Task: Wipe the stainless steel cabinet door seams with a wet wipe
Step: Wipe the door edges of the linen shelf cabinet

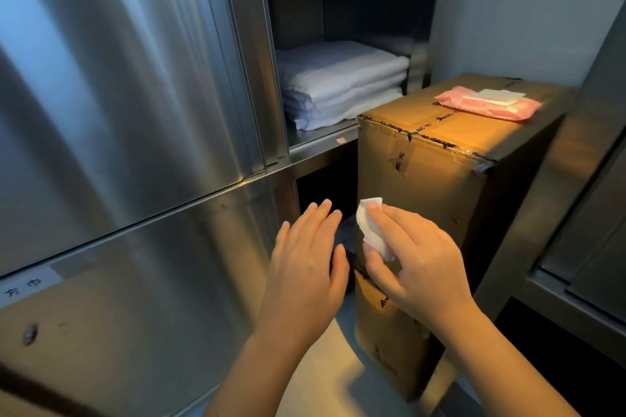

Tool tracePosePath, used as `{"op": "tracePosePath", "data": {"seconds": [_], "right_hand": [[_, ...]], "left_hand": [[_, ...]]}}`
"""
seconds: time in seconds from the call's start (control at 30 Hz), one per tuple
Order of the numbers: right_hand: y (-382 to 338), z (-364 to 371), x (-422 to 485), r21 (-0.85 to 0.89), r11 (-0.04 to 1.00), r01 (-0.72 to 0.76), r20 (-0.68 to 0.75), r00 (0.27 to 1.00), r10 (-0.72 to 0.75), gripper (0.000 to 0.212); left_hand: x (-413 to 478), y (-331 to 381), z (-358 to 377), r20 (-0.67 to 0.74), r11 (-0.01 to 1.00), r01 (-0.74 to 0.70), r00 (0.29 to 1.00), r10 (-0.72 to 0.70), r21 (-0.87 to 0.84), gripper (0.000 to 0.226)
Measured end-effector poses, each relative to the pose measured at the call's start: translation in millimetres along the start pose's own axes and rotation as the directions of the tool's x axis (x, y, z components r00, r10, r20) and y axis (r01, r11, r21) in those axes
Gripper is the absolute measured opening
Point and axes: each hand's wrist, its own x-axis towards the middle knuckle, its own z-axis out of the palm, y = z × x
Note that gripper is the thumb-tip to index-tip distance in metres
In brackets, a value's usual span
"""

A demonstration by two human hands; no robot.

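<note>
Two brushed stainless steel cabinet doors (118,95) are cut off by the frame at the left, and the compartment (325,186) under the steel shelf (321,137) is lost in shadow. A white label (28,285) on the lower door, partly cropped, is printed "方巾"; the black tape lettering on the tall brown cardboard box (440,186) is too blurred to be read. The small crumpled white wet wipe (371,230) is pinched between thumb and fingers of the right hand (416,267), close before the box and apart from the horizontal door seam (203,201). The left hand (305,267) is held flat, fingers straight and close together, nothing in it. A soft pink wipe pack (487,103) lies on the box; folded white towels (342,81) are stacked on the shelf.
</note>
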Motion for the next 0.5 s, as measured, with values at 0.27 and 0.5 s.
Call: {"op": "tracePosePath", "data": {"seconds": [0.27, 0.5], "right_hand": [[31, 67, 70, -0.044, 0.997, 0.062, -0.014, 0.998, -0.062, 0.044], [48, 125, 166, -0.073, 0.981, 0.178, -0.069, 0.981, -0.183, 0.041]], "left_hand": [[76, -57, 25, -0.041, 0.996, 0.007, 0.999, -0.010, -0.086, 0.044], [169, -117, 15, -0.143, 0.997, -0.041, 0.989, 0.032, -0.067, 0.044]]}}
